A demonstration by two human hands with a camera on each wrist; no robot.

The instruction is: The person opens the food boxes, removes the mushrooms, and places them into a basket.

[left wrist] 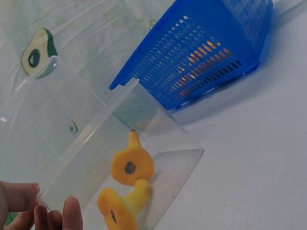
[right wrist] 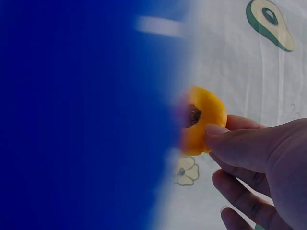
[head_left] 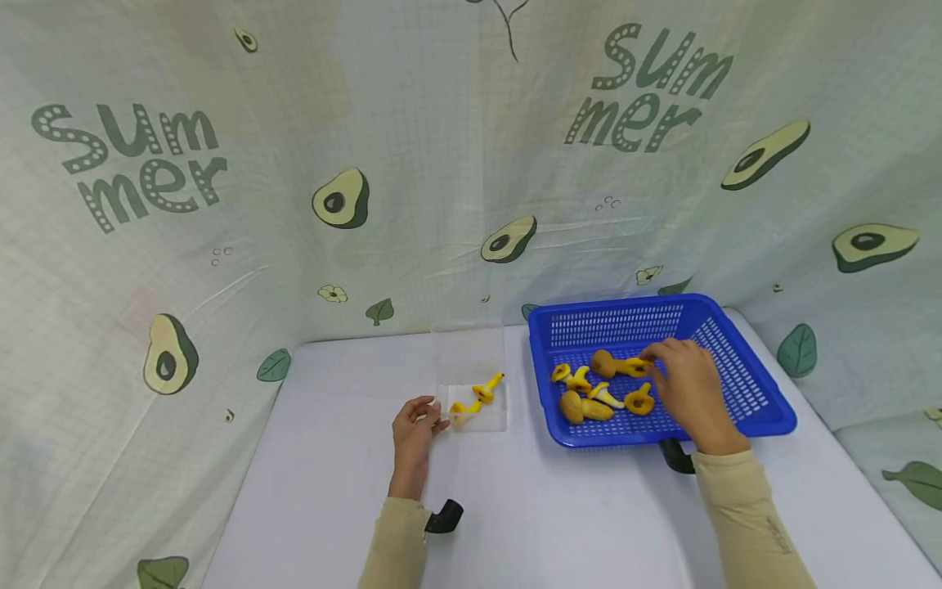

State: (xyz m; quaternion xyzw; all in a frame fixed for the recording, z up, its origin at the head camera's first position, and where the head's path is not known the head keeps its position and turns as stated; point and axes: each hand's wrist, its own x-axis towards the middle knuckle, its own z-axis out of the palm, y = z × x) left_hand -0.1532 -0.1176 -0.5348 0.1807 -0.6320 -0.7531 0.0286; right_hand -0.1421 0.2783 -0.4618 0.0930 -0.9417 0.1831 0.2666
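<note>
My right hand [head_left: 688, 388] is over the blue basket [head_left: 625, 304], pinching a yellow toy-like mushroom [right wrist: 211, 115] by its cap between thumb and forefinger. Several more yellow and brownish mushrooms [head_left: 639, 401] lie in the basket. To the left stands a clear plastic box [head_left: 496, 422], its lid [head_left: 468, 352] raised at the back. Inside it are two yellow mushrooms [left wrist: 132, 165]. With thumb and fingers, my left hand [head_left: 414, 433] holds the box's left edge. Blurred blue basket wall fills much of the right wrist view and hides part of the held mushroom.
Both box and basket rest on a white table [head_left: 331, 491]. Behind them hangs a pale curtain [head_left: 412, 147] printed with avocados and lettering. A black wrist mount [head_left: 445, 517] sticks out from the left sleeve, another [head_left: 677, 456] from the right one, by the basket's front rim.
</note>
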